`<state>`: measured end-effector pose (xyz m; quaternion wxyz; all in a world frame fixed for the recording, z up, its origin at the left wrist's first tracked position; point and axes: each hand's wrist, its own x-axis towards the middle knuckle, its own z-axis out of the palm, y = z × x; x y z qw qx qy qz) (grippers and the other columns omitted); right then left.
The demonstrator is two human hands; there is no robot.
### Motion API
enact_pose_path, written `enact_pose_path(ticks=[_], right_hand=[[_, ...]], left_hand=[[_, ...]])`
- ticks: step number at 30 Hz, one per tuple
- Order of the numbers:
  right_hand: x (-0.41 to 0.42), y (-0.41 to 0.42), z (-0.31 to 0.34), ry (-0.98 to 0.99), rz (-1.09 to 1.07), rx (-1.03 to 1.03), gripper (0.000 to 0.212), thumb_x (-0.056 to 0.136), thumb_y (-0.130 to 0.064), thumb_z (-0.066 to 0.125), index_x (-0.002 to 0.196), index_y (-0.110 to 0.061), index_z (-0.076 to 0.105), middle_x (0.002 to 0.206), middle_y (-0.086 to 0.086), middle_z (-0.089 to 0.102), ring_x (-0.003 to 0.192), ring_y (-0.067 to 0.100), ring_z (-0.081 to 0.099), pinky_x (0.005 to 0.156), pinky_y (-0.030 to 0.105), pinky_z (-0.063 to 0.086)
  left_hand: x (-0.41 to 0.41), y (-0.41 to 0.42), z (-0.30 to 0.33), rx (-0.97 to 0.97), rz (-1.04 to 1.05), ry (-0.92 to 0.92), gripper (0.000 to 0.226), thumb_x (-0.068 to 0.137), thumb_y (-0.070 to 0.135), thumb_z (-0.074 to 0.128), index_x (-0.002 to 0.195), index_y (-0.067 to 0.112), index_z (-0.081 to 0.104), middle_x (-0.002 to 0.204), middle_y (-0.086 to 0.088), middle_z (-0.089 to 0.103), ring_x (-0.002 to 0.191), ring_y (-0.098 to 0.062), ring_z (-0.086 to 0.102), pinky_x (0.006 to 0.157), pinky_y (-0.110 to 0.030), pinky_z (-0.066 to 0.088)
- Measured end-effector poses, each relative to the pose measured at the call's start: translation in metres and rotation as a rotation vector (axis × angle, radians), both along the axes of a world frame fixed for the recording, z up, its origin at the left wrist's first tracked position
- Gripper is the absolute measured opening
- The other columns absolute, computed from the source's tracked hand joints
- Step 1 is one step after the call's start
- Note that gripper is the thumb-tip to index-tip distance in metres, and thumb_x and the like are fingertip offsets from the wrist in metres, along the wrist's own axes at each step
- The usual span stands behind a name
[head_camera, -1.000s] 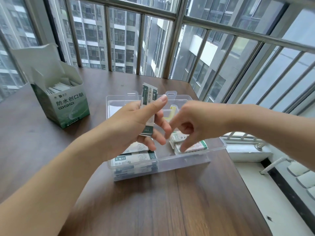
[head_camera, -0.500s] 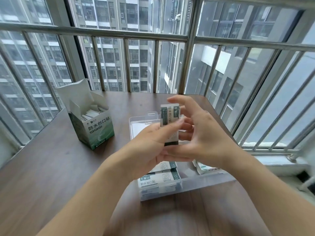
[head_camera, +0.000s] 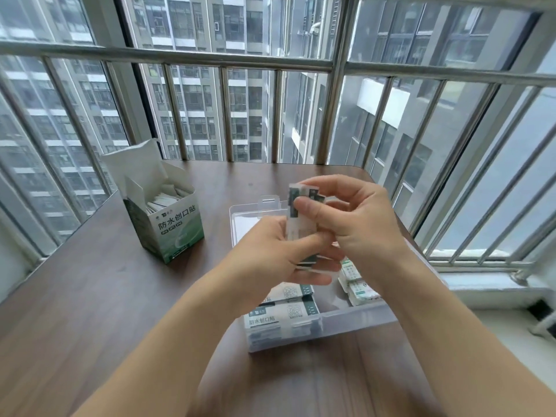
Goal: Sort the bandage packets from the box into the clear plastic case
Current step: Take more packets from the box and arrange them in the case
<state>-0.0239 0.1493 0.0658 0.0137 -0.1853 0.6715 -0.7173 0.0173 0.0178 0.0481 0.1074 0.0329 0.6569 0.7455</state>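
Above the clear plastic case (head_camera: 358, 322), both hands hold a small upright stack of white-and-green bandage packets (head_camera: 298, 227). My left hand (head_camera: 279, 254) grips the stack's lower part. Its top end is pinched by the thumb and fingers of my right hand (head_camera: 355, 224). Stacked packets (head_camera: 282, 314) fill the case's front left compartment, and smaller packets (head_camera: 358, 284) lie in a compartment to the right. The open green-and-white box (head_camera: 171, 224) stands to the left with more packets inside.
The brown wooden table (head_camera: 105, 296) ends at a metal window railing (head_camera: 301, 64) behind and on both sides. The table's right edge is close beside the case, with a drop to a sill and floor.
My right hand came up from the case's right compartment and took hold of the top of the packets in my left hand. The view has tilted upward.
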Motion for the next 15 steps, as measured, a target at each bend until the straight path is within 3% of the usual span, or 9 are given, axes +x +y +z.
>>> enact_pose_path(ticks=[3, 6, 9, 12, 15], right_hand=[[0.002, 0.005, -0.003, -0.076, -0.043, -0.166, 0.015, 0.083, -0.004, 0.074, 0.097, -0.007, 0.076, 0.08, 0.014, 0.076, 0.065, 0.027, 0.073, 0.053, 0.031, 0.058], [0.002, 0.006, -0.003, -0.051, -0.087, -0.176, 0.016, 0.082, -0.006, 0.074, 0.097, -0.002, 0.073, 0.086, 0.015, 0.076, 0.069, 0.031, 0.074, 0.056, 0.037, 0.061], [-0.001, 0.008, -0.005, -0.042, -0.108, -0.18, 0.016, 0.08, -0.012, 0.075, 0.09, -0.001, 0.067, 0.084, 0.014, 0.074, 0.068, 0.026, 0.072, 0.059, 0.037, 0.059], [-0.001, 0.013, -0.006, -0.048, -0.089, -0.169, 0.022, 0.075, -0.017, 0.075, 0.089, -0.003, 0.065, 0.09, 0.023, 0.072, 0.072, 0.026, 0.068, 0.066, 0.039, 0.059], [0.001, 0.018, -0.006, -0.073, -0.046, -0.119, 0.026, 0.072, -0.016, 0.077, 0.095, -0.005, 0.07, 0.091, 0.014, 0.075, 0.077, 0.022, 0.07, 0.066, 0.029, 0.058]], left_hand=[[-0.001, -0.003, 0.006, 0.19, -0.047, -0.037, 0.038, 0.103, 0.03, 0.047, 0.123, 0.003, 0.065, 0.115, -0.019, 0.072, 0.105, -0.034, 0.071, 0.077, -0.036, 0.063], [-0.002, -0.003, 0.007, 0.324, -0.023, -0.066, 0.04, 0.108, 0.028, 0.036, 0.128, 0.002, 0.06, 0.116, -0.021, 0.071, 0.106, -0.038, 0.07, 0.08, -0.041, 0.062], [-0.004, -0.003, 0.005, 0.368, 0.063, -0.069, 0.031, 0.105, 0.02, 0.044, 0.124, 0.003, 0.063, 0.115, -0.022, 0.071, 0.106, -0.036, 0.07, 0.083, -0.046, 0.06], [-0.006, -0.004, 0.002, 0.344, 0.131, -0.044, 0.03, 0.097, 0.019, 0.055, 0.121, 0.005, 0.066, 0.116, -0.021, 0.071, 0.107, -0.035, 0.07, 0.086, -0.048, 0.059], [-0.006, -0.005, 0.0, 0.293, 0.189, -0.02, 0.036, 0.085, 0.019, 0.065, 0.117, 0.003, 0.07, 0.107, -0.019, 0.074, 0.097, -0.031, 0.071, 0.085, -0.044, 0.06]])
